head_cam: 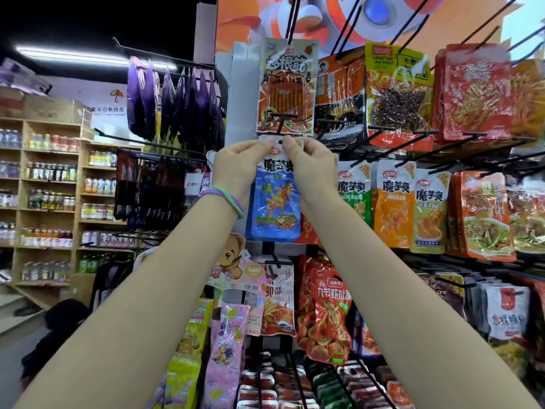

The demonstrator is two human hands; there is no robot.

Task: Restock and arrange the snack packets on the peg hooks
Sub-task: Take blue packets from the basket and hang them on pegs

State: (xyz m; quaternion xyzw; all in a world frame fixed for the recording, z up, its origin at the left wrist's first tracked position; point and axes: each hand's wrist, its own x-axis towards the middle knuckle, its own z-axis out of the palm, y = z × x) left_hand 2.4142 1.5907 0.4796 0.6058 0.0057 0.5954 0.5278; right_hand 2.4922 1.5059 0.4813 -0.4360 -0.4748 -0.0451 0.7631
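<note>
Hanging is the step in hand. A blue packet (275,199) is held up at the centre of the frame, its white header pinched from both sides: the left hand (236,163) grips the header's left corner between thumb and curled fingers, and the right hand (312,165) grips the right corner the same way. The punched hole (280,142) in the header can be seen between the two thumbs, just below the T-shaped tip of a peg hook (281,121) that juts toward the camera. Above that tip an orange packet (286,87) is hung from a higher hook. To the right of centre, a row of green, orange and yellow packets (395,199) of the same brand is hung at the blue packet's level.

Whether the hole has been threaded onto the hook cannot be told; it seems to sit slightly below the tip, so the packet is judged not yet hung. For the next move, the header would need to be raised, the hole lined up with the hook's end, and the packet slid back along the wire. Care is called for at the crossbar tip, where a thin header could catch or tear.
</note>
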